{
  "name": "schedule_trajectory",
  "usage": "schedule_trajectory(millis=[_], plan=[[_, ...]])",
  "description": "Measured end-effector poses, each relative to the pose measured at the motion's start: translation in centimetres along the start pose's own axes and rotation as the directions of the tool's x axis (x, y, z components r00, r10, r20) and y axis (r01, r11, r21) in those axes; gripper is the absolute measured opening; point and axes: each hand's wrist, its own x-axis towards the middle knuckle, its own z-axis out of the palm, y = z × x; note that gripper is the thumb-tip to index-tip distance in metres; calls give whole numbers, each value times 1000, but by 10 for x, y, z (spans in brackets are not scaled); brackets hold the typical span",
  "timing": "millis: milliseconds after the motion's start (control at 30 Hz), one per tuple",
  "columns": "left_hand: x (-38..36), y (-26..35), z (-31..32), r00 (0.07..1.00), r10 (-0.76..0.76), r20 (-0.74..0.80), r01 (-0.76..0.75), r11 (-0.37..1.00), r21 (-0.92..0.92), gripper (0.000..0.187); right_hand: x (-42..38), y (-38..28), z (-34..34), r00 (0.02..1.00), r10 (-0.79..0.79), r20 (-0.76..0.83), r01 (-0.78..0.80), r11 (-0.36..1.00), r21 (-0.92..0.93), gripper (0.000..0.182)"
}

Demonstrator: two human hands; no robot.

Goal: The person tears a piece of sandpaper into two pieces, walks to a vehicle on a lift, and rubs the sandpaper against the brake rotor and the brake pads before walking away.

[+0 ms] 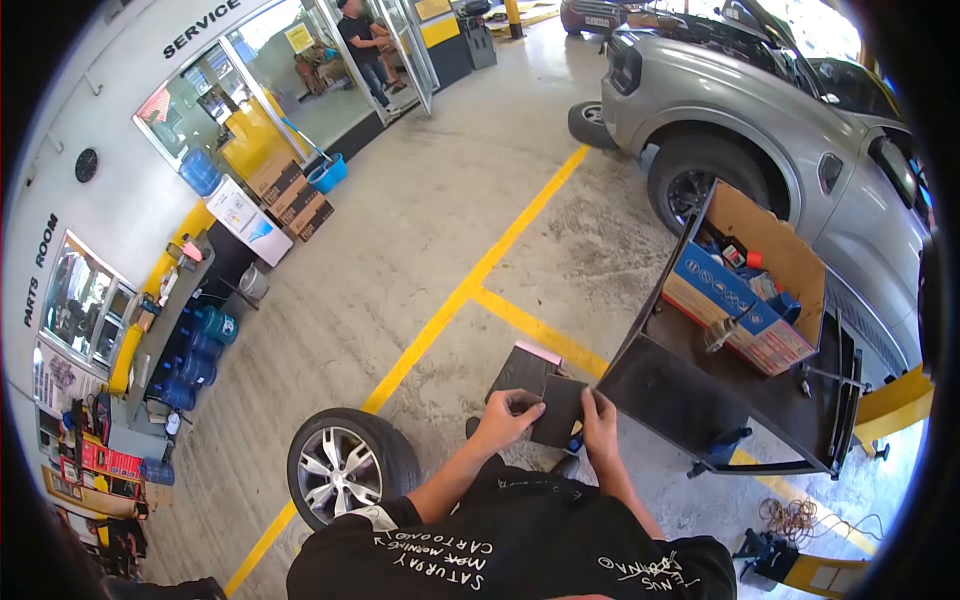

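Observation:
Between my two hands is a dark flat sheet [558, 412], held upright in front of my shirt. My left hand [510, 418] pinches its left side with thumb and fingers. On the right edge, my right hand [600, 422] grips it with the fingers closed. Just beyond my left hand lies another dark flat piece [522, 368] with a pinkish strip along its far edge; what it rests on is hard to tell. A small blue and yellow item shows beside my right hand, too small to name.
A loose wheel [342, 466] lies to the left. On the right stands a black cart [665, 385] bearing an open cardboard box [735, 305] of bottles. Behind it is a silver vehicle [745, 105]. Coiled cable [790, 520] lies lower right. A person [365, 50] stands at the far doorway.

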Motion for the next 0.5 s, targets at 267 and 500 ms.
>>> schedule_trajectory(millis=[267,500], plan=[[3,5,6,1000,3,-6,-3,999,46,16,-2,-1,-5,997,-55,-58,48,992,-118,25],[8,7,8,999,25,25,-27,995,95,19,-10,-2,-12,996,-86,28,89,986,-140,23]])
